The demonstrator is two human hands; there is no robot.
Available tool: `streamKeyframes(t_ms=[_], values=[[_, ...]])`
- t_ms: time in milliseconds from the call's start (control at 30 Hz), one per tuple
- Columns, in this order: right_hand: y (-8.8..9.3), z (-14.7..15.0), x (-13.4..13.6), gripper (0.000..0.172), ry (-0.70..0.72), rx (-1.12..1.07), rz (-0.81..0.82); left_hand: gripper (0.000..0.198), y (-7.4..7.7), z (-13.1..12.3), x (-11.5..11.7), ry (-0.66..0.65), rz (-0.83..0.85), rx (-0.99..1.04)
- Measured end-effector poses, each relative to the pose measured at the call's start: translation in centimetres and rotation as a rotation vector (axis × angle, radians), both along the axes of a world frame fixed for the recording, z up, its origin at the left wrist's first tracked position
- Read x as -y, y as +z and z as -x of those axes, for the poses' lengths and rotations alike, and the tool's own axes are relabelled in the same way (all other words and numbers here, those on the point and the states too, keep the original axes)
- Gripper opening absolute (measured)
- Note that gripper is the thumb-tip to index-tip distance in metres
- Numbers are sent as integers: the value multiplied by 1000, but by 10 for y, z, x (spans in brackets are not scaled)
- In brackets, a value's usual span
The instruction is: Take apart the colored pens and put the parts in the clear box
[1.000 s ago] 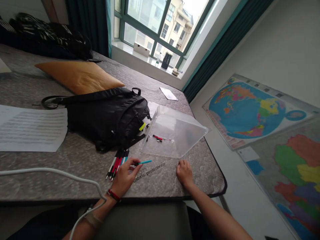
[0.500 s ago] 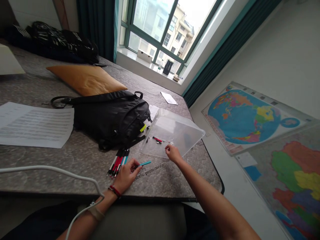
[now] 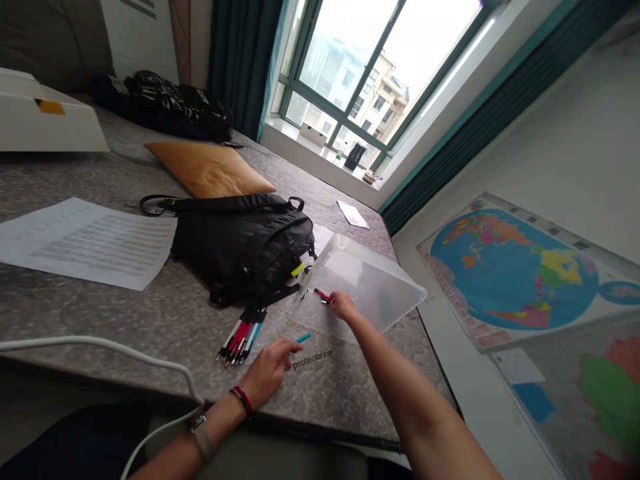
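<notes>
Red pen point(image 3: 321, 293) inside clear bin point(image 3: 383, 290), near end at right hand point(image 3: 344, 307), fingers bunched, can't tell if gripped. Teal pen point(image 3: 303, 338) outside bin's near edge, poking past left hand point(image 3: 270, 368), fingers curled round it.

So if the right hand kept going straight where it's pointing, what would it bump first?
Probably the red pen, just ahead of the right hand; I can't tell whether they touch.
</notes>
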State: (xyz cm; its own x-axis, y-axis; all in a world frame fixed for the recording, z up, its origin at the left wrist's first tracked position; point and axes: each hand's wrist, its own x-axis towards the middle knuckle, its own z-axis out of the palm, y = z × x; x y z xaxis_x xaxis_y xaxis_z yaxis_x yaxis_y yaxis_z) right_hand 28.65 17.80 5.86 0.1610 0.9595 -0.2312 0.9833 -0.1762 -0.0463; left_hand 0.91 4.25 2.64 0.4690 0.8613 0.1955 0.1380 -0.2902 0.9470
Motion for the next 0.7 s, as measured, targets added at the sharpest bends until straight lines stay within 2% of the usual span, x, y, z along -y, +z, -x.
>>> streamKeyframes(t_ms=[167, 333, 500, 700], values=[[0, -18, -3, 25, 23, -46, -38, 35, -12, -11, 2, 11, 27, -2], [14, -43, -2, 22, 12, -67, -158, 34, -13, -17, -4, -5, 84, -81], [24, -51, 3, 20, 15, 48, -89, 34, -13, -17, -10, -39, 119, -161], [21, -46, 10, 19, -11, 111, -47, 40, -14, -13, -7, -59, 106, -172]])
